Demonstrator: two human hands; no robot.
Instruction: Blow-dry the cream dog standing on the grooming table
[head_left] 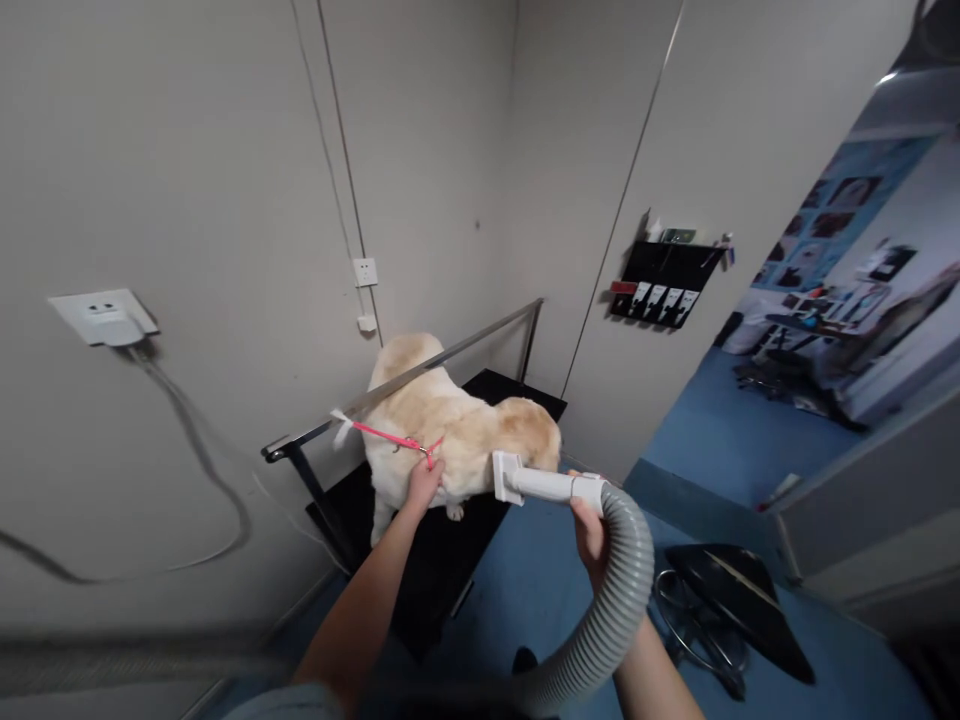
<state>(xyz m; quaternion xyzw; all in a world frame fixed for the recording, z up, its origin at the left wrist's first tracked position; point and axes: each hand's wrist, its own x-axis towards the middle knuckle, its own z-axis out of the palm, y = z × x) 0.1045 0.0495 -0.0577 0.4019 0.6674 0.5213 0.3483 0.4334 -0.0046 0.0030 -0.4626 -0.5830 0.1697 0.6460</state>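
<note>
A cream and white dog (472, 435) stands on a black grooming table (420, 575), its head toward the right. A pink leash (382, 433) runs from the table's metal bar to the dog's shoulder area. My left hand (425, 485) is closed on the lower end of the pink leash, against the dog's coat; its fingertips are partly hidden. My right hand (591, 530) is wrapped round the white dryer nozzle (551, 485). The nozzle's wide flat mouth faces the dog beside its neck. A grey ribbed hose (626, 580) curves down from the nozzle.
The metal bar (480, 340) rises along the table's wall side. A wheeled stool (739, 600) stands on the blue floor at right. A black wall organizer (664, 285) holds clipper blades or similar parts. A plug with its cable sits in the left wall socket (105, 315).
</note>
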